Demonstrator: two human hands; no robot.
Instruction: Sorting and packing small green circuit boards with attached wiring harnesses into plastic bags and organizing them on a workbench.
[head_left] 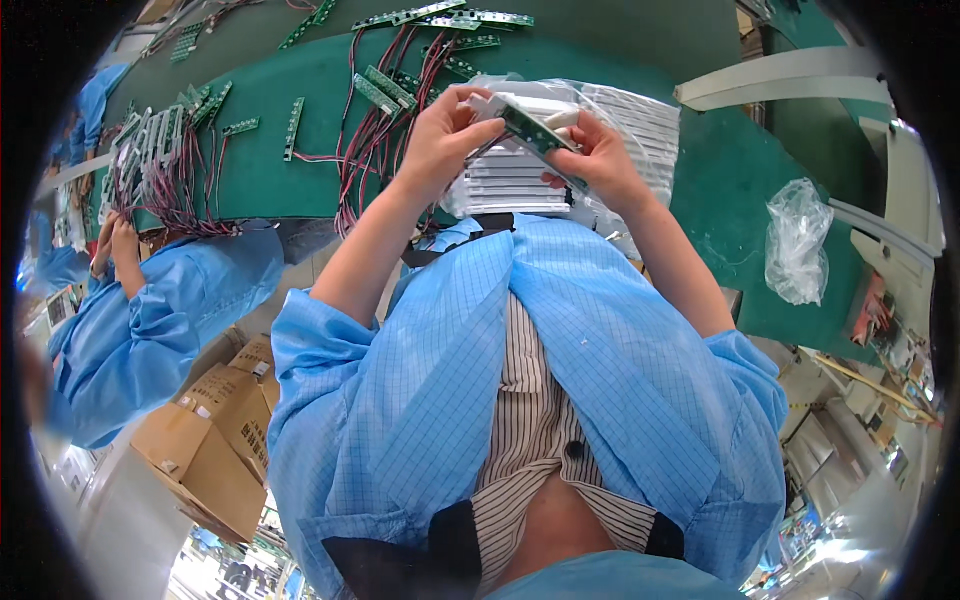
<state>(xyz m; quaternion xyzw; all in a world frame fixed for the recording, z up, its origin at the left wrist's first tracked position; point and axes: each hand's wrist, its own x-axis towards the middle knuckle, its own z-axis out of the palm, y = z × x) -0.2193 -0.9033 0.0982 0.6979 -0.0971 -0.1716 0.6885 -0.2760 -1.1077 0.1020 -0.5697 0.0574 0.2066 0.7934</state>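
Both of my hands hold a long green circuit board (530, 130) together with a white plastic piece (484, 106), tilted down to the right. The left end is pinched by my left hand (445, 135), thumb against the board. Fingers and thumb of my right hand (605, 162) close round the other end. Beneath them lie rows of white plastic housings (640, 135), partly in clear plastic wrap. Just left of my left hand, red and black wires (362, 170) trail from several green circuit boards (384, 88). How the held board sits against the white piece is partly hidden.
The green mat (715, 190) covers the bench. A crumpled clear plastic bag (798, 240) lies at the right. A co-worker in a blue coat (185, 305) sits at the left beside wired boards (160, 150). An open cardboard box (205, 430) stands below. A pale bar (780, 80) juts in at upper right.
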